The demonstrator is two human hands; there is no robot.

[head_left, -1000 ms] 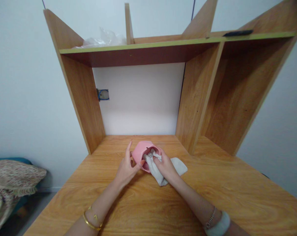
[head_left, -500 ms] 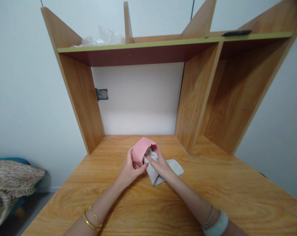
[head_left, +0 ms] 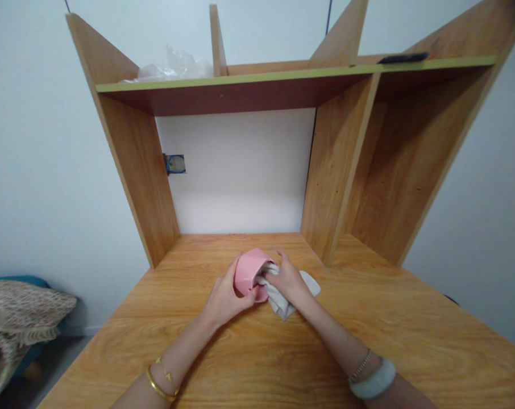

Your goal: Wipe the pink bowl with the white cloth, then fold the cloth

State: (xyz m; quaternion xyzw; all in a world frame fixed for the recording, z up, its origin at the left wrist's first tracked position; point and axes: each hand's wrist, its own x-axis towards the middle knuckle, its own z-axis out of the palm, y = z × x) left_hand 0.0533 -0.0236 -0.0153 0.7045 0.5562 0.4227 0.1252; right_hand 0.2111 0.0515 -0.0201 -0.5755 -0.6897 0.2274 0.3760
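1. The left hand (head_left: 225, 295) was closed around the pink cup (head_left: 248, 272), with fingers and thumb on its outer wall. It held the cup tilted on its side, the mouth turned to the right.
2. The right hand (head_left: 288, 279) was clamped on a grey cloth (head_left: 283, 301) and pressed one part of it into the mouth of the cup. The rest of the cloth lay on the bench (head_left: 283, 363).
3. The cup was near the far edge of the bench, about at the middle, well apart from both side edges.
4. To wipe well, I think the left hand should grip firmly, because the smooth cup could slip. The cloth should reach the bottom and also go around the rim.
5. A clear plastic bag (head_left: 172, 65) lay on the shelf (head_left: 283, 72) above.
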